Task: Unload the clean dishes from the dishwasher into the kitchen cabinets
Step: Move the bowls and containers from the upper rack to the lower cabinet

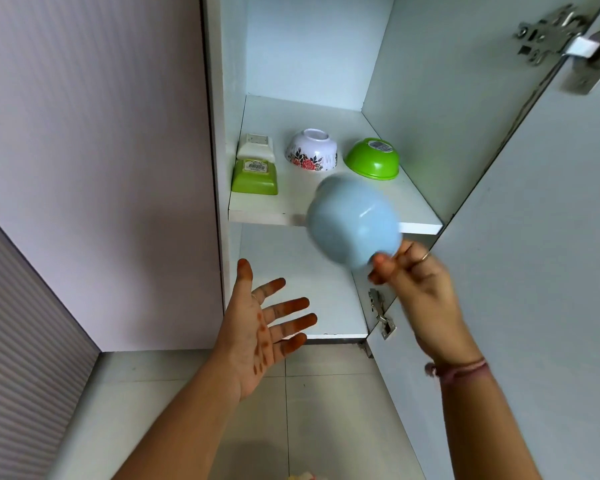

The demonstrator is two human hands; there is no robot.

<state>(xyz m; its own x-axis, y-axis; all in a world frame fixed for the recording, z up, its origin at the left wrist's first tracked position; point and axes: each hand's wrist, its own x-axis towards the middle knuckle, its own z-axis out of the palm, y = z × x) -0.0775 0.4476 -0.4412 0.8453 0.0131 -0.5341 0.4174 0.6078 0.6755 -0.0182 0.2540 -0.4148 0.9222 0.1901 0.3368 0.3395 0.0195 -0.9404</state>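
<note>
Up in front of the open white cabinet [430, 98], the right hand [426, 289] pinches a smooth, glossy pale-blue bowl [352, 221] by its rim, thumb and curled fingers on the lower edge. The bowl is round, tilted with its base toward the shelf, slightly blurred, and held just before the front edge of the middle shelf [257, 211]. The left hand [260, 327] is spread wide, palm up, fingers straight and apart with reddish stains on the tips, holding nothing. On the flat matte shelf stand three upturned pieces: a square green container [254, 178] with a white square one [255, 147] behind it, a white floral-printed bowl [311, 150], and a shiny green round bowl [372, 159] bearing a sticker. Metal hinges [548, 39] gleam on the open door.
</note>
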